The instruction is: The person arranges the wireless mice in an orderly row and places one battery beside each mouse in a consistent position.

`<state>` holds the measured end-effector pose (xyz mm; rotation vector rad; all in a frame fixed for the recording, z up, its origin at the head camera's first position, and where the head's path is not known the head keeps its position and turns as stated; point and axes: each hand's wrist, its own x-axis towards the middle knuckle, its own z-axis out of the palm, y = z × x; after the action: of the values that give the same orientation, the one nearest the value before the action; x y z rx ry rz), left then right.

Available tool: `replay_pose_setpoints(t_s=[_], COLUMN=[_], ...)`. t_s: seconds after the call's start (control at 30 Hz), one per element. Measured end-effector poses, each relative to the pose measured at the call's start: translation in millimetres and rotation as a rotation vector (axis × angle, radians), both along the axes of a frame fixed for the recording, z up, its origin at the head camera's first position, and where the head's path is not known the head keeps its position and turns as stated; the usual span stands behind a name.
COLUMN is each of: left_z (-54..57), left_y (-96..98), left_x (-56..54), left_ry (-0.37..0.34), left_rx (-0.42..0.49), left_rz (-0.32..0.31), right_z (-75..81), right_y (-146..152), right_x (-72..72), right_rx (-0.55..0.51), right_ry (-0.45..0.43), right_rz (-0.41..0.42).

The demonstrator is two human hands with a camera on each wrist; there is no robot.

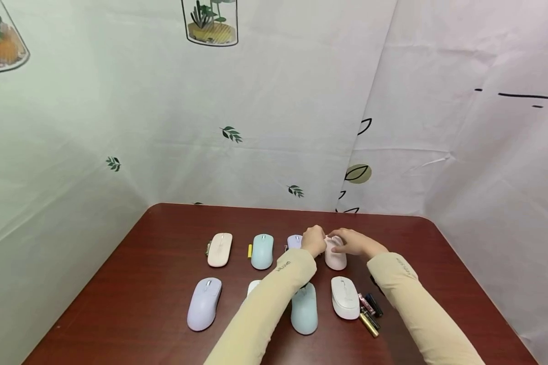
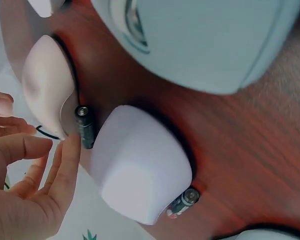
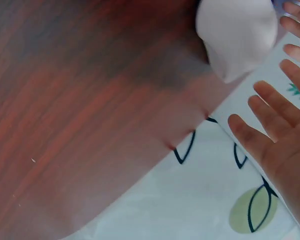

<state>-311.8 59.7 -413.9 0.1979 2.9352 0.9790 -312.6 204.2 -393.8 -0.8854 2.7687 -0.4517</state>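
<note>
A pale pink mouse (image 1: 335, 257) lies on the table in the back row, at the right end. My left hand (image 1: 313, 241) is at its front left, and my right hand (image 1: 352, 242) reaches over from the right. In the left wrist view, the left hand's fingers (image 2: 67, 165) are loosely bent with nothing between them, close to the mouse's tip. A dark battery (image 2: 85, 127) stands beside that mouse, next to a lavender mouse (image 2: 140, 165). Spread, nearly straight fingers show on the right hand (image 3: 285, 132) in the right wrist view, apart from the mouse (image 3: 237, 37).
Further mice stand in two rows: cream (image 1: 219, 250), light blue (image 1: 262, 252), lavender (image 1: 204, 304), blue-green (image 1: 304, 309) and white (image 1: 345, 298). A yellow battery (image 1: 249, 251) sits by the light blue one. Several batteries (image 1: 369, 323) lie right of the white mouse. My left sleeve covers another white mouse partly.
</note>
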Motion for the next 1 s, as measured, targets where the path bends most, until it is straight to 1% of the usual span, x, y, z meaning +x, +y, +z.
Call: replay_pose_setpoints(t_s=[0.07,0.17,0.27,0.33,0.5,0.57,0.6,0.67,0.73,0.8,0.83,0.9,0.93,1.0], left_z=[2.9,7.8,14.0,18.4,25.4,26.3,26.8,27.6,27.1,26.5,25.4,23.6,22.3,20.2], left_y=[-1.9,-4.1,-6.7,-8.4,-10.1,-8.9,-8.1,-5.7,-2.0,2.0,4.3,9.1,11.3,15.3], left_x=[1.8,7.0,14.3,20.4,36.6,42.8,46.4,54.1,63.0,73.2,78.4,89.1,94.3,105.0], left_ry=[-0.007,0.023,0.073,0.113,0.187,0.216,0.224,0.215,0.195,0.212,0.249,0.387,0.472,0.612], left_rx=[0.009,-0.003,-0.023,-0.025,0.02,0.04,0.047,0.067,0.055,-0.023,-0.09,-0.268,-0.362,-0.52], left_rz=[-0.033,-0.101,-0.164,-0.203,-0.313,-0.375,-0.415,-0.518,-0.632,-0.733,-0.773,-0.828,-0.841,-0.853], right_z=[3.0,3.7,2.2,2.1,4.9,4.8,4.5,3.0,1.0,-0.3,-1.0,-1.8,-1.9,-1.9], right_y=[2.8,8.8,15.4,20.5,33.7,37.7,39.0,40.6,41.7,41.8,41.8,41.7,41.7,42.0], right_x=[2.3,5.6,10.1,13.8,24.6,29.4,31.8,37.0,41.4,45.4,47.2,50.3,52.0,54.8], right_rx=[-0.018,-0.072,-0.141,-0.183,-0.236,-0.241,-0.244,-0.252,-0.267,-0.293,-0.309,-0.334,-0.344,-0.347], right_ry=[0.004,0.04,0.125,0.182,0.286,0.325,0.343,0.383,0.404,0.415,0.414,0.405,0.399,0.398], right_rz=[0.019,0.021,0.008,-0.02,-0.07,-0.069,-0.066,-0.06,-0.058,-0.059,-0.064,-0.078,-0.086,-0.107])
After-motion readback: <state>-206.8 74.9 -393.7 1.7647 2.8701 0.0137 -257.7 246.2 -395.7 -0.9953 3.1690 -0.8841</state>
